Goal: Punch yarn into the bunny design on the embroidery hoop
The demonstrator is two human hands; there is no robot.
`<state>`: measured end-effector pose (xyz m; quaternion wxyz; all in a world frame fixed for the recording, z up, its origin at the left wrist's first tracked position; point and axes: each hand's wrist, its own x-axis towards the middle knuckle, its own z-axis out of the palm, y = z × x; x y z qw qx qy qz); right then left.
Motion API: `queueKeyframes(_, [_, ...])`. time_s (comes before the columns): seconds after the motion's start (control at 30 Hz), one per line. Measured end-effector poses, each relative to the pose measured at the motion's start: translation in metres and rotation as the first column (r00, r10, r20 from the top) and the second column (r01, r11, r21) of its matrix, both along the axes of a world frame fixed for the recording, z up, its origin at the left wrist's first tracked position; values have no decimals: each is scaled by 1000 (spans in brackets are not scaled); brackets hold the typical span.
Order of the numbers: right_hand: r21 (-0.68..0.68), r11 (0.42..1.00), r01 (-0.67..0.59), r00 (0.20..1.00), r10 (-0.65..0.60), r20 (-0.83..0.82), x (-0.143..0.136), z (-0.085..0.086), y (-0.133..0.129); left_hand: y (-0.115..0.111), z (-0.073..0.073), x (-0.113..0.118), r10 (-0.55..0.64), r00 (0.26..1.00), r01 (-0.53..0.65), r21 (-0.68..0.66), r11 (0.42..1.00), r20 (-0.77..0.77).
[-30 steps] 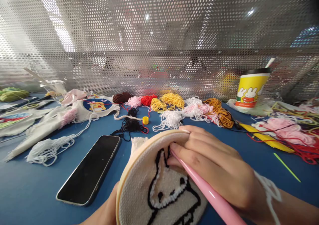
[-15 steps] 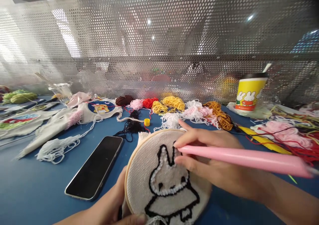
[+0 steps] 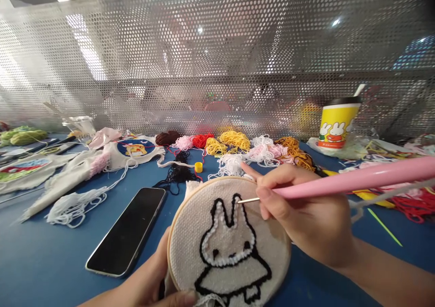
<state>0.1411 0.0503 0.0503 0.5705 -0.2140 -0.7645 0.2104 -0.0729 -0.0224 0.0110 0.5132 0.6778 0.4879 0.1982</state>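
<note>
A round wooden hoop [image 3: 172, 225] stretches cream cloth with a black-outlined rabbit [image 3: 226, 241], white loops lining its head and ears. My left hand [image 3: 163, 275] grips the hoop's lower left edge, its thumb in front beside a bit of light yarn. In my right hand [image 3: 299, 207] is a pink punch needle pen [image 3: 356, 180], held between thumb and fingers. Its thin metal tip meets the cloth at the top of the rabbit's right ear. Light grey yarn trails from behind the pen at the right.
A black phone [image 3: 127, 230] lies left of the hoop. Yarn bundles, including yellow [image 3: 234, 140] and black [image 3: 180, 166], line the back. A yellow cup [image 3: 338, 123] stands back right. Finished cloth pieces [image 3: 136, 151] lie left, near a small yellow cap [image 3: 198, 167]. A perforated metal panel [image 3: 217, 71] rises behind.
My right hand has shifted right and turned, tilting the pen's rear end upward. The metal tip and the rabbit's right ear now show. The hoop has barely moved.
</note>
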Motion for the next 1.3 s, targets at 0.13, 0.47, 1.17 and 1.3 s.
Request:
queueKeyframes(0.13, [-38, 998, -57, 995, 53, -87, 1, -1, 0, 1, 2, -1, -34, 999, 35, -26, 999, 25])
queueKeyframes(0.47, [8, 1000, -10, 995, 9, 97, 5, -8, 2, -3, 1, 1, 41, 998, -39, -38, 998, 54])
queueKeyframes(1.17, [396, 915, 72, 876, -248, 414, -1, -6, -2, -4, -3, -1, 15, 982, 37, -273, 961, 187])
queueKeyframes(1.3, [338, 939, 59, 871, -214, 443, 1, -4, -1, -4, 1, 4, -12, 971, 64, -215, 974, 238])
